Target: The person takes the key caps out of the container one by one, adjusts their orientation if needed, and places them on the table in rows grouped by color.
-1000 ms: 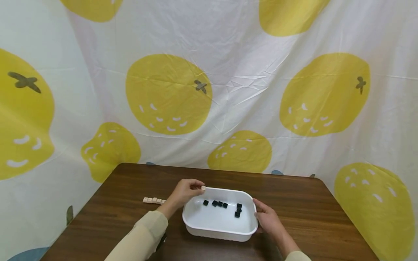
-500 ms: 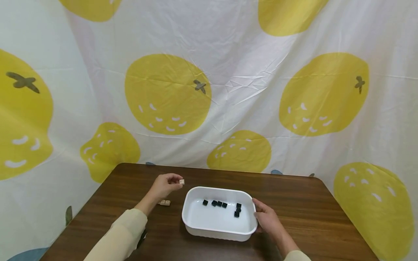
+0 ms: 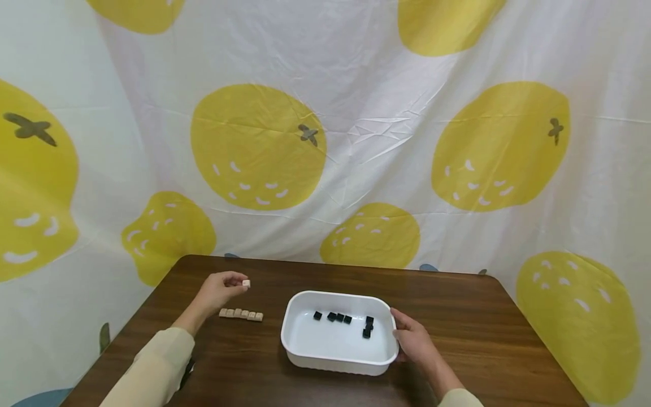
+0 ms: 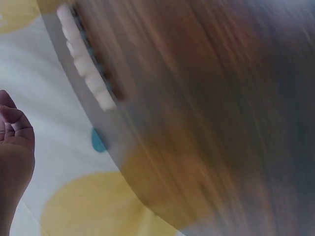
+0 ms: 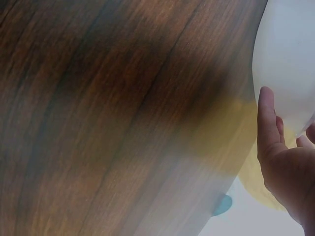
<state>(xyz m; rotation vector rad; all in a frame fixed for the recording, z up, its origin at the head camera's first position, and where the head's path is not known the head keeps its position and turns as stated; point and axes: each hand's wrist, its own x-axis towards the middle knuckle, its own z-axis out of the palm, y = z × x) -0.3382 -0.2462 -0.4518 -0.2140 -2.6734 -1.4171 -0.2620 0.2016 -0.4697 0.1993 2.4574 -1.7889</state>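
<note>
My left hand (image 3: 220, 293) pinches a small cream cube-like block (image 3: 246, 283) with a faint mark on its face, above the table. Just below lies a row of several matching cream blocks (image 3: 241, 314), also seen as a blurred pale row (image 4: 86, 61) in the left wrist view. My right hand (image 3: 415, 341) holds the right side of a white rectangular tray (image 3: 335, 366). In the right wrist view, one finger (image 5: 266, 105) lies along the tray's outer wall. Inside the tray sit several small black blocks (image 3: 339, 318).
The brown wooden table (image 3: 473, 322) spreads around the tray, its back edge near a hanging white cloth (image 3: 356, 169) with yellow lemons. A dark strap-like object (image 3: 187, 373) shows beside the left sleeve (image 3: 152, 367).
The left hand has moved left from the tray's back left rim with the cream block still pinched, uncovering the row. The right hand and tray stay in place.
</note>
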